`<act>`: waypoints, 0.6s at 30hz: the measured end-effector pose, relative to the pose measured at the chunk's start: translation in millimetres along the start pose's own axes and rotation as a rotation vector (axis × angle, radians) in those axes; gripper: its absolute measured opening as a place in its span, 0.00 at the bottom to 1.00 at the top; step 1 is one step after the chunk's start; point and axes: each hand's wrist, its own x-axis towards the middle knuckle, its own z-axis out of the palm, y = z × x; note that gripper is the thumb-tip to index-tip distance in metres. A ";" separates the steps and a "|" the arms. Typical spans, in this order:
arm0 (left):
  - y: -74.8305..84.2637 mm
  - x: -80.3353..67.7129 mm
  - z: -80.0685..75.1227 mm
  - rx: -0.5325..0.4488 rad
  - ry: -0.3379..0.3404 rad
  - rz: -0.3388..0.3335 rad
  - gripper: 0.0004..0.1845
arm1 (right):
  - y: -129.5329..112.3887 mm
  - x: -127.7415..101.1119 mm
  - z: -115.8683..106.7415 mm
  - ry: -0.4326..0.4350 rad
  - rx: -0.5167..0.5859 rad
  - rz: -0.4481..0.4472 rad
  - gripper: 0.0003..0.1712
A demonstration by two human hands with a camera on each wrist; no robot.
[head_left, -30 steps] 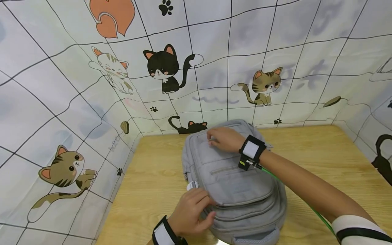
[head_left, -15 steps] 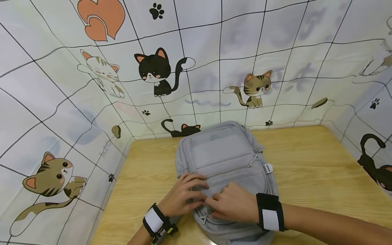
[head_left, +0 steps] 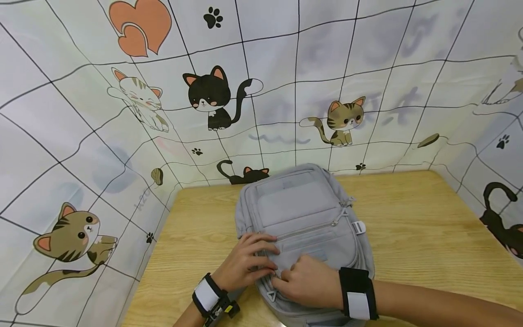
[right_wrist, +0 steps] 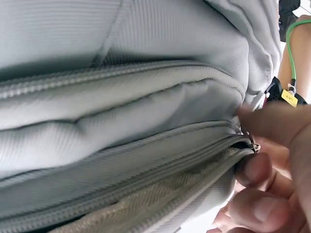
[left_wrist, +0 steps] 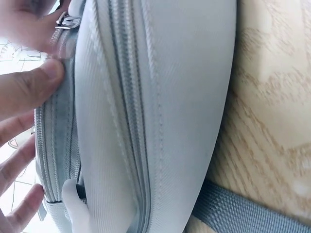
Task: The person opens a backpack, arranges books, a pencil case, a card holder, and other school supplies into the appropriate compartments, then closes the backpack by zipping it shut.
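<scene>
Head view: a soft grey fabric backpack [head_left: 304,227] lies flat on a light wooden table [head_left: 416,236], near the back edge by a cat-print cloth backdrop [head_left: 81,127]. Both hands meet at its near left side. The left hand [head_left: 245,263] presses spread, fairly straight fingers onto the front pocket. The right hand [head_left: 308,284] is curled at the zip line; what it pinches is hidden here.

Left wrist view: the backpack's side fills the frame, with straight fingertips [left_wrist: 34,90] resting against the seam, gripping nothing. A small metal zip slider [left_wrist: 65,22] and a grey webbing strap [left_wrist: 243,213] on the table show only here.

Right wrist view: the right hand's thumb and finger pinch the slider [right_wrist: 253,145] at the end of a zip, a detail the head view hides. Moving it cleanly probably calls for holding the fabric taut and pulling along the track.
</scene>
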 end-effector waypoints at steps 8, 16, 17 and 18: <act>-1.1 0.2 0.3 -0.036 -0.002 -0.041 0.06 | -1.6 -2.6 -2.8 -0.035 0.005 -0.099 0.08; -3.3 -3.1 -1.4 -0.083 -0.006 -0.085 0.06 | 2.6 -21.1 -12.2 -0.071 0.206 -0.043 0.08; -3.6 -3.6 -1.7 -0.090 -0.008 -0.089 0.05 | 3.3 -25.3 -12.0 -0.077 0.227 -0.030 0.09; -4.1 -3.8 -2.2 -0.095 -0.011 -0.091 0.05 | 4.1 -29.6 -11.9 -0.082 0.248 -0.016 0.10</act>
